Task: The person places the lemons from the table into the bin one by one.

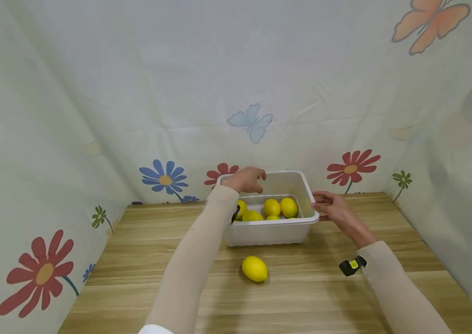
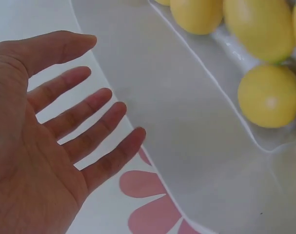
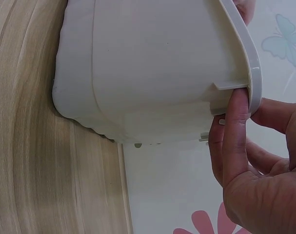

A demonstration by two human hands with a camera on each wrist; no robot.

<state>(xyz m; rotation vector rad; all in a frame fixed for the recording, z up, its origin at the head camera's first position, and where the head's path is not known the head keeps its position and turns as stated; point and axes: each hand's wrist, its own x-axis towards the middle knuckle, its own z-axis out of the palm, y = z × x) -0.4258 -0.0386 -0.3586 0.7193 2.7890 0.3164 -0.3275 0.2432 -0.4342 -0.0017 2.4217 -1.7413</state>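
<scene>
A white plastic bin point(image 1: 267, 234) stands at the back of the wooden table, with several yellow lemons point(image 1: 272, 207) lying in its bottom. My left hand point(image 1: 246, 180) is over the bin's left part, above the lemons. In the left wrist view that hand point(image 2: 55, 131) has its fingers spread and nothing in them. At the bin's right end, my right hand point(image 1: 336, 208) grips the rim; the right wrist view shows the fingers point(image 3: 235, 131) curled under the rim and the thumb on its other side. One more lemon point(image 1: 254, 268) lies on the table in front of the bin.
The wooden table point(image 1: 156, 260) runs back to a pale curtain point(image 1: 177, 83) printed with flowers and butterflies. More curtain hangs at both sides. A black wrist device point(image 1: 353, 265) sits on the right forearm.
</scene>
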